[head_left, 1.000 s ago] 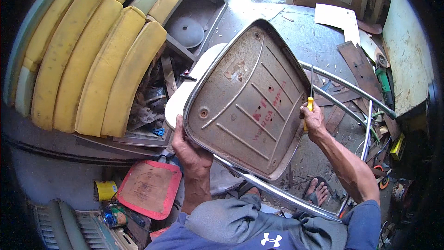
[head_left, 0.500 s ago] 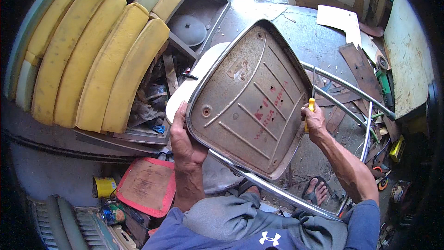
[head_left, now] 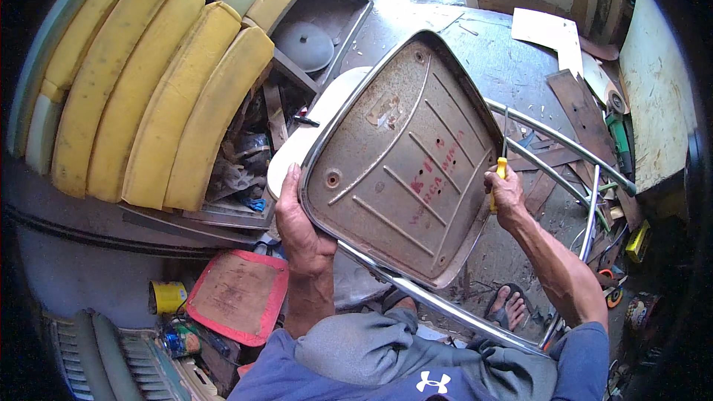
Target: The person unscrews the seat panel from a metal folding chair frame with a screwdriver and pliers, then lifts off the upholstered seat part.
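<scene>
A rusty, ribbed metal chair shell (head_left: 386,178) with rounded corners and red marks is tilted in front of me. My left hand (head_left: 301,223) is closed on its left edge, the thumb along the rim and the other fingers largely hidden. At the opposite edge my right hand (head_left: 505,191) is wrapped around the yellow handle of a screwdriver (head_left: 501,169). Its thin shaft points up and away beside the shell's rim. Behind the shell, a white rounded piece (head_left: 303,147) shows on the left. A chrome tube frame (head_left: 438,298) runs beneath and beyond the shell.
Yellow foam cushions (head_left: 167,104) stand in a row at left. A red-edged board (head_left: 239,295) lies near my left arm, beside a yellow can (head_left: 168,297). At right are wood scraps (head_left: 583,108), a green power tool (head_left: 618,137) and a yellow box (head_left: 637,241).
</scene>
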Demonstrator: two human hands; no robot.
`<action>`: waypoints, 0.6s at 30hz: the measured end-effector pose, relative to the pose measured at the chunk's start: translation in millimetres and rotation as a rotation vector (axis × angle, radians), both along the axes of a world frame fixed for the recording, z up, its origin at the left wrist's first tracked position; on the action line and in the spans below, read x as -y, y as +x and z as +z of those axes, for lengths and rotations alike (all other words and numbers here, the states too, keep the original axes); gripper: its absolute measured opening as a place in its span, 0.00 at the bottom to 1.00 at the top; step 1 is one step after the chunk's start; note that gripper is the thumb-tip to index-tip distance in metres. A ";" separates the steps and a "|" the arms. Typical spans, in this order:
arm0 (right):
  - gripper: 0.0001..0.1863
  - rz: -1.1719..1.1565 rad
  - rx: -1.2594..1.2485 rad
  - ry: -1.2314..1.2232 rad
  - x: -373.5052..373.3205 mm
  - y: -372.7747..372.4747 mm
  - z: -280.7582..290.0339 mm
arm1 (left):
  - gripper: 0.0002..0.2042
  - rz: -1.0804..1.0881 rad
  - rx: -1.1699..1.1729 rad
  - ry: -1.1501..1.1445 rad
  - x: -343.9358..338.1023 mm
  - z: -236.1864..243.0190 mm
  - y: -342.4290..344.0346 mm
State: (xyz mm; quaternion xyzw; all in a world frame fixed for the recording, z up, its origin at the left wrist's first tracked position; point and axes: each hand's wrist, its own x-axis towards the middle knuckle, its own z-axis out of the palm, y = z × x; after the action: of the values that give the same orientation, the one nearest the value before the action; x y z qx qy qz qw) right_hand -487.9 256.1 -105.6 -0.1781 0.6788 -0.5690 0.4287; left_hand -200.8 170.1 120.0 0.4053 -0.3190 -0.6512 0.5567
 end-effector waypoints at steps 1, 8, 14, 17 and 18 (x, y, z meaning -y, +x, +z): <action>0.04 0.003 -0.006 0.004 0.4 -0.1 -0.6 | 0.21 -0.002 0.000 -0.023 -1.3 -0.1 -1.0; 0.07 0.054 -0.031 -0.002 1.7 3.7 3.2 | 0.23 0.004 0.054 -0.041 -10.3 8.9 -1.1; 0.07 0.042 -0.042 0.041 0.0 1.9 2.7 | 0.24 -0.100 0.037 -0.032 -11.7 7.9 -4.1; 0.07 0.062 -0.048 0.023 0.5 1.5 -1.2 | 0.25 -0.101 0.030 -0.033 -12.3 8.0 -2.5; 0.07 0.058 -0.050 0.019 0.7 1.8 -2.4 | 0.25 -0.114 0.018 -0.029 -12.3 6.5 0.9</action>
State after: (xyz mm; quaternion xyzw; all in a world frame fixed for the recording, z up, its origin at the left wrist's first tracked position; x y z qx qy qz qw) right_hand -486.1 255.4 -108.1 -0.2080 0.6891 -0.5452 0.4296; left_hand -199.8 182.4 126.5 0.3840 -0.3560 -0.6735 0.5217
